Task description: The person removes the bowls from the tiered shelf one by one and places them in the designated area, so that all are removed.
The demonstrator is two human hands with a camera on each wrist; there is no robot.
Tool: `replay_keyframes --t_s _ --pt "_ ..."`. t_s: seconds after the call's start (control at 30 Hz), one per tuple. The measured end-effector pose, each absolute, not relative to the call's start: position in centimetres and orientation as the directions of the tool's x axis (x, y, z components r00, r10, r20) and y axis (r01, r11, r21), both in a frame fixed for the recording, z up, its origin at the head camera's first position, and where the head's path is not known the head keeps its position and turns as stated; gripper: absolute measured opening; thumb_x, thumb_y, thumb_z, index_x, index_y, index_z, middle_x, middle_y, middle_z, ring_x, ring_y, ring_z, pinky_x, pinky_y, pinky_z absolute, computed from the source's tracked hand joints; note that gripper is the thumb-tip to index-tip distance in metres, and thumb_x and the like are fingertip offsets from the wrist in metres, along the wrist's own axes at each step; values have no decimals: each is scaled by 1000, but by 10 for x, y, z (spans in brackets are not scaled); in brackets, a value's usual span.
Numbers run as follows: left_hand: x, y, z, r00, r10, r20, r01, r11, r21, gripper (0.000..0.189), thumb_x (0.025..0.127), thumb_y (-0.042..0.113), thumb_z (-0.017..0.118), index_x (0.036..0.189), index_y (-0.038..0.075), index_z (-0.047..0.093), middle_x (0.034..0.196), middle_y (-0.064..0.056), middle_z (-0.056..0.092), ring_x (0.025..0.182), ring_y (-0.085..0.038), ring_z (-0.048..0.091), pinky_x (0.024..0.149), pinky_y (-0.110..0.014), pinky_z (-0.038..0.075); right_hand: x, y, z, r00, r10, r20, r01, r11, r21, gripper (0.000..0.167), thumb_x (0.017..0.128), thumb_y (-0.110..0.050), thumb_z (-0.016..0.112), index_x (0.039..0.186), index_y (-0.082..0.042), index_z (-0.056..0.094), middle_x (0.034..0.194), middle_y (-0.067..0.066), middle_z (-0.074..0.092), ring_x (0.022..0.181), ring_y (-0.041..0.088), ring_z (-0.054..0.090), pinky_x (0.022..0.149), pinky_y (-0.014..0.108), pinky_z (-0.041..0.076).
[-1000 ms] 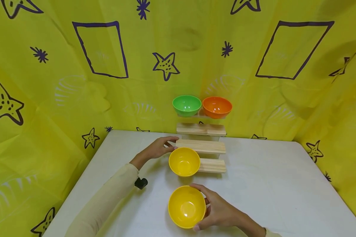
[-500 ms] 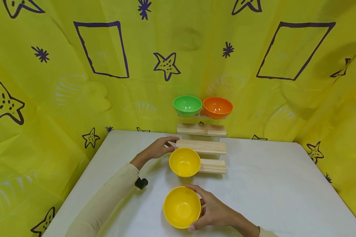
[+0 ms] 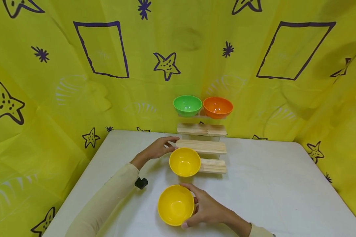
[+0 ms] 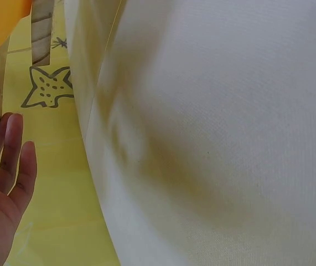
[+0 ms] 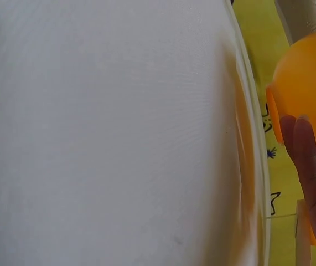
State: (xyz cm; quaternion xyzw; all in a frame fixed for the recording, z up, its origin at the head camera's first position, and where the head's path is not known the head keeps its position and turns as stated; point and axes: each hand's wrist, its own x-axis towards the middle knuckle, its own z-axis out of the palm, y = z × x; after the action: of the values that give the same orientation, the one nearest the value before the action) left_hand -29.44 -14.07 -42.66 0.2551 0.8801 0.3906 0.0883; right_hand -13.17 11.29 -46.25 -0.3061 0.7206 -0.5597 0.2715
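My right hand [image 3: 207, 207] grips a yellow bowl [image 3: 175, 205] by its right side, thumb at the near edge and a finger at the far edge. In the right wrist view, fingers [image 5: 307, 160] lie along the bowl's outer wall [image 5: 307, 83]. A second yellow bowl [image 3: 185, 162] sits on the left of the lowest step of a wooden stepped rack [image 3: 212, 166]. My left hand [image 3: 158, 148] holds the left end of the step [image 3: 201, 146] above it, thumb and index finger on either side. Its other fingers [image 4: 14, 138] look fairly straight.
A green bowl [image 3: 187, 106] and an orange bowl [image 3: 218, 107] stand side by side on the top step. A small black object [image 3: 141, 183] lies by the left sleeve. Yellow patterned sheeting [image 3: 213, 75] rises behind the white table [image 3: 270, 184].
My right hand has moved left with the yellow bowl, ending slightly farther from me than half a second ago. The left hand, the rack and the other bowls stay put.
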Motion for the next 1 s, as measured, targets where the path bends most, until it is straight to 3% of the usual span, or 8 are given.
replay_keyframes --t_s 0.67,1.0 --pt "-297 -140 -429 -852 522 43 377 555 741 50 101 25 63 147 11 51 141 -15 58 116 -30 64 93 -38 57 -136 90 -465 -685 -725 -67 -146 227 -963 106 73 -28 91 156 -7 28 144 13 49 96 15 69 85 25 56" --pt "-296 -142 -429 -850 525 50 387 556 735 49 101 24 62 147 11 51 141 -15 58 115 -30 64 92 -38 57 -139 78 -467 -699 -713 -58 -191 264 -945 107 72 -33 91 156 -8 30 146 6 49 110 13 61 92 25 52"
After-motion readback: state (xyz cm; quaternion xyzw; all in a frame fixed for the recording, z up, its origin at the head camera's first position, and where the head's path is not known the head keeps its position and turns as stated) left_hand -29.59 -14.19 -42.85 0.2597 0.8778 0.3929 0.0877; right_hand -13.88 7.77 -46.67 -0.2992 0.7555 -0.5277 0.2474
